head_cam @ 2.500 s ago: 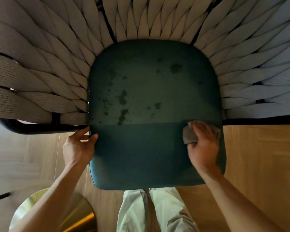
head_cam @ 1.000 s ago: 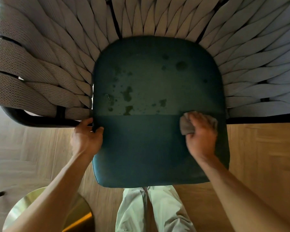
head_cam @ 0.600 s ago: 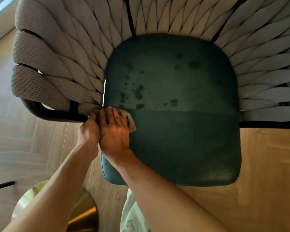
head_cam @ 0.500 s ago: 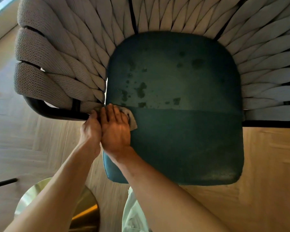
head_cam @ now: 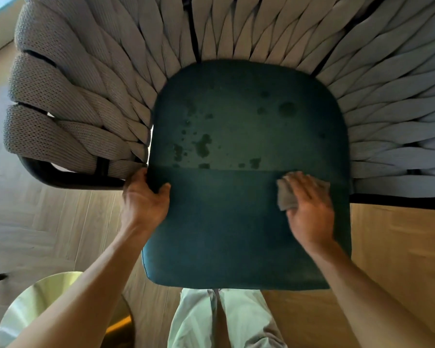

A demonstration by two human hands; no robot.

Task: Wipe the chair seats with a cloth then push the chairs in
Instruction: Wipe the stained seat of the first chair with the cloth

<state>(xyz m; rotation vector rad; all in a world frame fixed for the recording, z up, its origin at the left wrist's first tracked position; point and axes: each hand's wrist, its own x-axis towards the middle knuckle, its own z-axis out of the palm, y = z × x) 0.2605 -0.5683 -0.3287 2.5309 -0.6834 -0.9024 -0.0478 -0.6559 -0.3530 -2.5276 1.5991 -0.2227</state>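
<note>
A teal chair seat [head_cam: 236, 222] fills the middle of the view, with dark spots scattered over its far half. Its near half looks darker and even. My right hand [head_cam: 309, 209] presses a small grey cloth [head_cam: 285, 194] flat on the seat's right side, near the line between the two halves. My left hand [head_cam: 143, 199] grips the seat's left edge, thumb on top. A woven grey rope backrest [head_cam: 91, 96] wraps around the seat on the left, far and right sides.
The chair's black metal frame [head_cam: 68, 175] shows under the left armrest. A round brass-coloured table base [head_cam: 48, 312] sits at the lower left on the wooden floor [head_cam: 399, 247]. My legs in pale trousers [head_cam: 224, 320] stand just in front of the seat.
My right hand has swept the cloth from the seat's left edge across to its right side. My left hand has stayed on the left edge.
</note>
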